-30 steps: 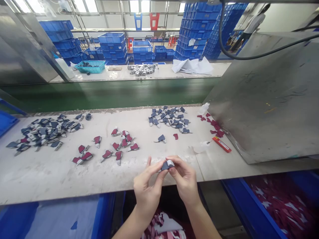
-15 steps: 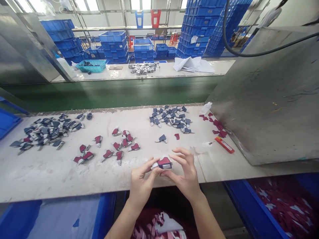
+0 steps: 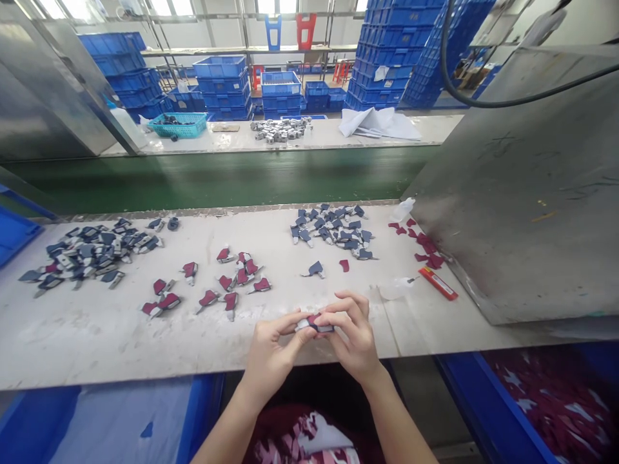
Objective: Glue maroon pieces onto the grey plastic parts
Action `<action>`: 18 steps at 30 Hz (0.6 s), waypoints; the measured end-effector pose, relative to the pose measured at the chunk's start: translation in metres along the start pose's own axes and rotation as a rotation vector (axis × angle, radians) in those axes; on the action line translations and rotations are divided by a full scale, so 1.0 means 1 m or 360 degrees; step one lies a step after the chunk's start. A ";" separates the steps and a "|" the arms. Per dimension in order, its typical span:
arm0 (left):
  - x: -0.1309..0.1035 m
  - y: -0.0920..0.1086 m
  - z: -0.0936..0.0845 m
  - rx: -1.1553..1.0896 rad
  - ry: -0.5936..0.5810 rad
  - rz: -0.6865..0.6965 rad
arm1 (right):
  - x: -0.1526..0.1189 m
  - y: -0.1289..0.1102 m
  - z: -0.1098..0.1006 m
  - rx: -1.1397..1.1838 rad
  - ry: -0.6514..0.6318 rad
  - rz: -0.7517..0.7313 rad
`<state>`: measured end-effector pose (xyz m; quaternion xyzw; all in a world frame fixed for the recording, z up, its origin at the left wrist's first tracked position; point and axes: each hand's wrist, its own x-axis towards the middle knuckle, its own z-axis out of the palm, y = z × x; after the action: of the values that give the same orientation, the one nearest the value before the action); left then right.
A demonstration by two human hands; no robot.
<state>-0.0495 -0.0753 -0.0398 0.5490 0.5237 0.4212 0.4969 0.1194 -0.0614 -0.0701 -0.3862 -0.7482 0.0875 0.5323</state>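
Between my two hands, just above the front of the white table point(image 3: 203, 351), is a small grey-and-white part with a dark red patch point(image 3: 309, 322). My left hand point(image 3: 273, 345) pinches its left end between thumb and fingers. On the right end press the fingertips of my right hand point(image 3: 355, 335), partly covering the red patch. Beyond my hands lie one grey-topped part point(image 3: 316, 269) and a loose red patch point(image 3: 344, 265). Several red-topped parts point(image 3: 242, 277) are spread to the left. A heap of grey-topped parts point(image 3: 333, 229) lies farther back.
Another heap of grey parts point(image 3: 97, 251) lies at far left. At right are red patches point(image 3: 425, 245), a red-and-yellow box point(image 3: 438, 283) and a clear bottle point(image 3: 399, 288) beside a metal panel point(image 3: 532, 193). Blue bins point(image 3: 503, 412) stand below; a green belt point(image 3: 217, 183) runs behind.
My right hand's fingers have come down from a spread position onto the red-topped part. My left hand still pinches it. The camera view has shifted slightly.
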 end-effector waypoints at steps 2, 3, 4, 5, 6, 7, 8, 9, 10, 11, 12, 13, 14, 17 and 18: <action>0.001 -0.002 0.001 -0.0077 0.0015 -0.0053 | -0.003 0.002 0.003 0.0005 0.0050 0.0002; 0.001 -0.002 0.001 -0.0101 0.0022 -0.0065 | -0.004 0.003 0.003 0.0023 0.0063 0.0031; 0.002 -0.003 0.002 -0.0111 0.0022 -0.0073 | -0.004 0.004 0.003 0.0043 0.0069 0.0076; 0.002 -0.003 0.002 -0.0113 0.0018 -0.0080 | -0.005 0.005 0.003 0.0065 0.0070 0.0126; 0.003 -0.003 0.001 -0.0110 0.0010 -0.0087 | -0.005 0.006 0.002 0.0087 0.0068 0.0165; 0.003 -0.002 0.001 -0.0104 0.0002 -0.0092 | -0.005 0.007 0.001 0.0106 0.0069 0.0182; 0.004 -0.002 0.001 -0.0091 -0.0009 -0.0089 | -0.005 0.007 0.000 0.0120 0.0071 0.0174; 0.004 -0.002 0.000 -0.0073 -0.0016 -0.0078 | -0.005 0.008 -0.001 0.0128 0.0077 0.0140; 0.005 -0.002 0.000 -0.0045 -0.0020 -0.0064 | -0.005 0.009 -0.001 0.0126 0.0087 0.0095; 0.006 -0.002 -0.001 -0.0010 -0.0019 -0.0046 | -0.006 0.009 -0.001 0.0111 0.0103 0.0049; 0.006 -0.003 -0.002 0.0029 -0.0016 -0.0032 | -0.006 0.010 -0.001 0.0083 0.0123 0.0005; 0.007 -0.004 -0.003 0.0068 -0.0015 -0.0025 | -0.007 0.010 0.001 0.0051 0.0146 -0.0029; 0.007 -0.005 -0.004 0.0107 -0.0015 -0.0021 | -0.008 0.010 0.003 0.0021 0.0165 -0.0050; 0.006 -0.010 -0.011 0.0233 -0.0016 0.0010 | -0.012 0.009 0.013 -0.0007 0.0176 -0.0095; 0.006 -0.012 -0.015 0.0283 0.0005 0.0035 | -0.013 0.008 0.015 -0.0016 0.0162 -0.0121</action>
<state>-0.0655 -0.0678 -0.0494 0.5960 0.5539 0.3792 0.4406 0.1122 -0.0605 -0.0902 -0.3643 -0.7346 0.0437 0.5707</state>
